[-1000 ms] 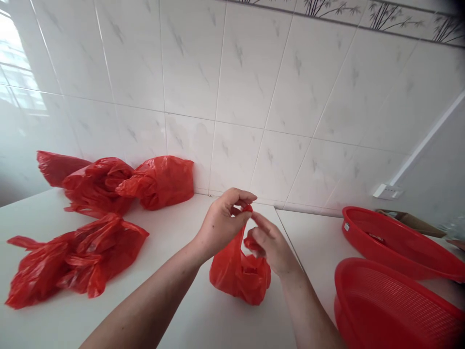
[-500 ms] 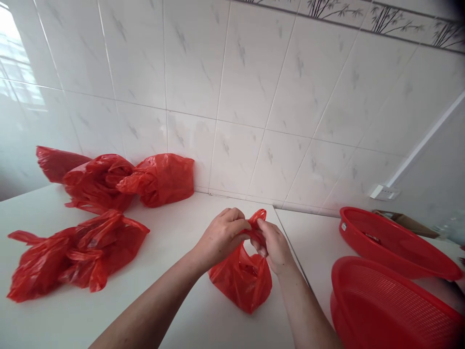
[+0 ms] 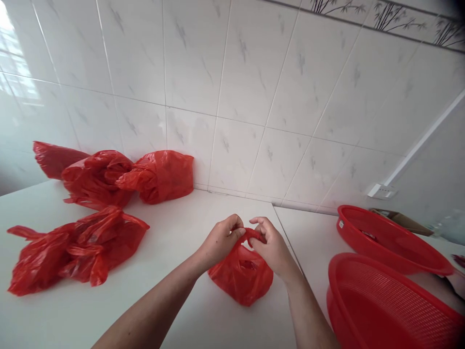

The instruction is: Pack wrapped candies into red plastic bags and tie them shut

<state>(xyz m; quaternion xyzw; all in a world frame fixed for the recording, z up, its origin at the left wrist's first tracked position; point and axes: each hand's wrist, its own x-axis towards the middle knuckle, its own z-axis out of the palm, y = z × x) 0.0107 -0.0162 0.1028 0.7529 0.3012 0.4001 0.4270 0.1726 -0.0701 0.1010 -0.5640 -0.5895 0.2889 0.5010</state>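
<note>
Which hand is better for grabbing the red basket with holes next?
Probably the right hand: it's nearer the basket; the left hand would cross over. Both pinch the bag, so either must let go first.

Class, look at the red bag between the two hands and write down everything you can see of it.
The bag is thin, red plastic, slightly see-through and creased. Its rounded lower body rests on the white tabletop, towards the front. Its upper part is drawn up into narrow, twisted bands around a small gap. The left hand pinches them on one side, the right hand on the other. What it holds, if anything, cannot be told.
</note>
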